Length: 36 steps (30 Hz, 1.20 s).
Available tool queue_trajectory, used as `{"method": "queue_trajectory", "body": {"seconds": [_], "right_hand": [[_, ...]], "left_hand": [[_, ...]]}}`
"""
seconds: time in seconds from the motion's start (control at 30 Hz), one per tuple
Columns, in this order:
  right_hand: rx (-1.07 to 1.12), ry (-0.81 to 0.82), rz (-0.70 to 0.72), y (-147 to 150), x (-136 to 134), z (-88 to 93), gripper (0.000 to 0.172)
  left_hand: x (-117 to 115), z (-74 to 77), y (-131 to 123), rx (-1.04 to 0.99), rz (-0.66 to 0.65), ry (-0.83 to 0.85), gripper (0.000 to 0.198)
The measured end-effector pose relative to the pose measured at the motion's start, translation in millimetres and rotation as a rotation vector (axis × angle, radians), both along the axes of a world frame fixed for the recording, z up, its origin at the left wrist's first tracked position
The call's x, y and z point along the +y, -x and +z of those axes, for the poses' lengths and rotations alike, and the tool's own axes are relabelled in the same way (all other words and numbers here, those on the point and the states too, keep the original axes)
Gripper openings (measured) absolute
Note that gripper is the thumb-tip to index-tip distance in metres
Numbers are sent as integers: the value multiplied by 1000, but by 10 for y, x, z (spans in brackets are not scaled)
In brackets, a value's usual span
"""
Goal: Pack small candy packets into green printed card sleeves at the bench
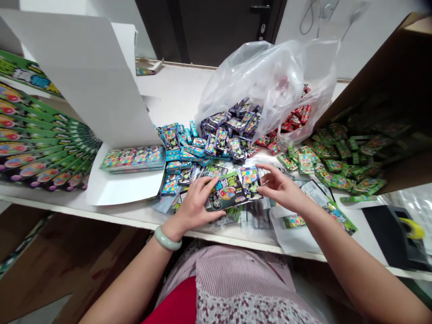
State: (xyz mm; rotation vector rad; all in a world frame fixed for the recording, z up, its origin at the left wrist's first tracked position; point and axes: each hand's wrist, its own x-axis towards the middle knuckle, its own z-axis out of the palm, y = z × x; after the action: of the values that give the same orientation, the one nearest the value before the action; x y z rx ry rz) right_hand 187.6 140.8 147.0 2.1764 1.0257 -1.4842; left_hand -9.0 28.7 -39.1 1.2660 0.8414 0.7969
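My left hand grips a green and black printed pouch just above the white table. My right hand pinches a small purple candy packet at the pouch's right end, touching it. Beyond my hands lie heaps of small packets: blue ones, purple ones spilling from a clear plastic bag, red ones inside that bag, and green ones on the right.
An open white display box on the left holds a row of green packets. Fanned green flat cartons lie at far left. A brown cardboard box stands at right, a black tape dispenser near the front right edge.
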Motion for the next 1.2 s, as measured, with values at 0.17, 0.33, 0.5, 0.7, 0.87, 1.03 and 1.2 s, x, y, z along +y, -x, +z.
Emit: {"method": "queue_trajectory", "body": {"seconds": [0.17, 0.33, 0.5, 0.7, 0.87, 1.03, 1.2], "right_hand": [[61, 80, 74, 78, 12, 75, 52], [86, 105, 52, 91, 19, 82, 49], [39, 170, 222, 141, -7, 42, 45], [44, 41, 834, 280, -16, 102, 79], [59, 74, 899, 285, 32, 156, 79], [202, 166, 858, 271, 145, 209, 75], [262, 201, 845, 252, 193, 221, 77]], "left_hand": [[-24, 36, 17, -19, -5, -16, 95], [-44, 43, 46, -71, -22, 2, 96], [-47, 36, 54, -108, -51, -4, 96], [-58, 15, 69, -104, -75, 26, 97], [-71, -12, 97, -111, -96, 10, 95], [-62, -69, 161, -105, -93, 21, 95], [-24, -71, 205, -173, -157, -43, 91]]}}
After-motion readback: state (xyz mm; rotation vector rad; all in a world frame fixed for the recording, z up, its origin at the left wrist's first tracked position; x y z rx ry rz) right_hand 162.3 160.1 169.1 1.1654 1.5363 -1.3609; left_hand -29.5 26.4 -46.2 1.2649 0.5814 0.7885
